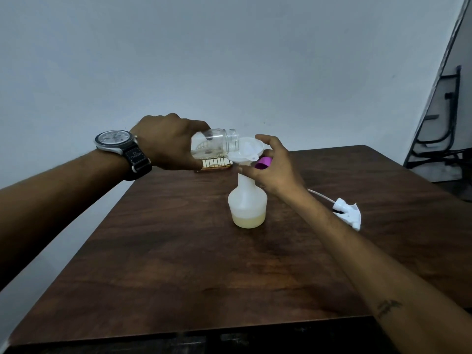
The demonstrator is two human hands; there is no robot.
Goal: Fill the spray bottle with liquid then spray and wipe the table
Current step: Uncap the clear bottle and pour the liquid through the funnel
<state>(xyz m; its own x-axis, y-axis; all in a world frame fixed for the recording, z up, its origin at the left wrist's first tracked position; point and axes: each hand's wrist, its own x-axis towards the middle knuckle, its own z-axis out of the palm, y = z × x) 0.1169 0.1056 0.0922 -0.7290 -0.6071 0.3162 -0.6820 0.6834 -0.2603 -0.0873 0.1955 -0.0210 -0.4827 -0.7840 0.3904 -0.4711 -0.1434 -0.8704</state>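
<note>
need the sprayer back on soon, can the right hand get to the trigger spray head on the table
Probably yes: the trigger spray head lies in the open on the table beside the right forearm. But the right hand is steadying the funnel and must let go first.

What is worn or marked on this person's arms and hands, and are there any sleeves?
Both forearms are bare; no sleeves show. The left wrist carries a wristwatch with a round grey dial, a dark bezel, a silver case and a black strap bearing white lettering. The right forearm has a small dark tattoo near the frame's lower edge. No rings or gloves are visible on the left hand or right hand.
</note>
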